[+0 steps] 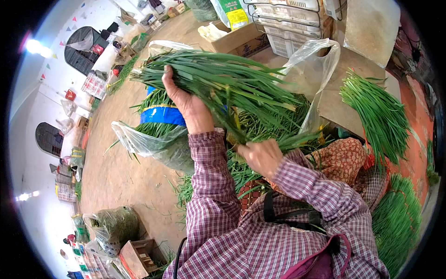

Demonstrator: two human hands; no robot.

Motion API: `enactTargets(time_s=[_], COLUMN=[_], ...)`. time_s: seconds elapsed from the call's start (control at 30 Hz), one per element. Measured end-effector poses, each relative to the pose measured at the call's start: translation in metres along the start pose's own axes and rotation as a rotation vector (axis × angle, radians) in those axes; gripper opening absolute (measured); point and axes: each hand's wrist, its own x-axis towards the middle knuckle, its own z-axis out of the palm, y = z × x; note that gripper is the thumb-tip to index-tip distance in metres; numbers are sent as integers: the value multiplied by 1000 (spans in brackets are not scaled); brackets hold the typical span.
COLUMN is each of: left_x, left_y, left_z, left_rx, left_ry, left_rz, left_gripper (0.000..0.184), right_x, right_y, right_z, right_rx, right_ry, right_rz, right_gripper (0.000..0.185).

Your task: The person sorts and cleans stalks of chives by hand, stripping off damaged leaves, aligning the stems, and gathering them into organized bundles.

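My left hand (188, 104) is wrapped round a large bundle of long green leaves (218, 76), its thumb across the pale stem ends. Below and to the right, my right hand (261, 157) is closed on some green leaves (297, 141) that stick out past its fingers. Loose greens (265, 121) lie in an open clear plastic bag (320, 60) beyond my hands. Left of it, a blue band (162, 115) goes round more greens beside another plastic bag (153, 142).
Bundled greens (376, 111) lie on cardboard at the right, with a larger pile (397, 223) below. White crates (290, 28) and a cardboard box (237, 39) stand at the top. A filled bag (118, 225) and wooden box (137, 255) are lower left.
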Motion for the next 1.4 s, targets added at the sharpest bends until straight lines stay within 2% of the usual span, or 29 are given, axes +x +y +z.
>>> enactTargets(time_s=[0.03,0.1,0.17,0.23,0.3,0.37,0.43,0.5,0.53,0.6,0.7,0.77,0.8,0.83,0.9,0.93,0.97,1.03,1.07,1.1,1.17,1.23,1.27,1.3,1.33,1.37,1.4], left_x=[4,15,27,30,35,38,39,40,38,36,13,7,-2,-6,-12,-24,-34,-42,-48,-53,-56,-56,-59,-65,-71,-77,-77], left_y=[5,16,28,35,43,47,49,51,49,45,34,20,13,6,-10,-16,-21,-28,-30,-32,-39,-47,-45,-39,-37,-28,-29], left_z=[-3,-13,-23,-26,-34,-39,-41,-49,-50,-56,-57,-85,-86,-99,-117,-107,-97,-89,-79,-68,-66,-70,-74,-67,-63,-66,-61], left_rx=[-4,-6,44,60,85,59,46,21,66,139,140,123,102,52,107,104,101,67,80,94,65,84,192,298,147,190,432], left_ry=[-21,5,33,47,59,60,88,36,13,-14,-6,-55,-23,-60,-144,-141,-136,-248,-245,-243,-239,-265,-230,-192,-338,-298,-258], left_rz=[-7,5,62,109,128,124,125,91,90,96,-6,-100,-158,-238,-293,-323,-353,-456,-454,-450,-470,-427,-391,-352,-416,-466,-526], left_gripper=[40,40,39,37,35,35,34,33,36,42,36,38,39,39,67,69,70,71,71,70,72,86,95,104,94,86,80], right_x=[-11,-41,-64,-101,-107,-78,-57,-37,-28,-23,-23,-19,-12,-9,-4,1,5,11,10,13,14,14,12,12,12,11,13], right_y=[-3,-14,-24,-24,-13,10,31,40,39,55,75,75,73,75,82,81,76,66,62,55,42,39,40,42,43,43,40], right_z=[-1,-13,-19,-10,-19,-56,-91,-124,-145,-148,-143,-153,-153,-152,-144,-130,-120,-103,-82,-84,-61,-48,-42,-43,-45,-48,-54], right_rx=[52,28,51,222,243,467,392,537,694,724,826,1079,1018,1012,882,735,636,522,483,315,207,233,287,284,300,317,253], right_ry=[40,-140,-604,-512,-468,-183,-171,-39,-54,28,125,336,463,469,249,234,219,36,102,-148,-195,-84,46,52,118,185,104], right_rz=[-61,-166,-336,-367,-334,-209,-116,-19,85,137,189,319,312,305,508,436,365,422,369,430,403,368,346,350,324,298,322], right_gripper=[30,24,19,16,12,11,13,10,9,15,26,28,29,29,27,27,39,93,106,110,100,85,71,71,68,65,59])
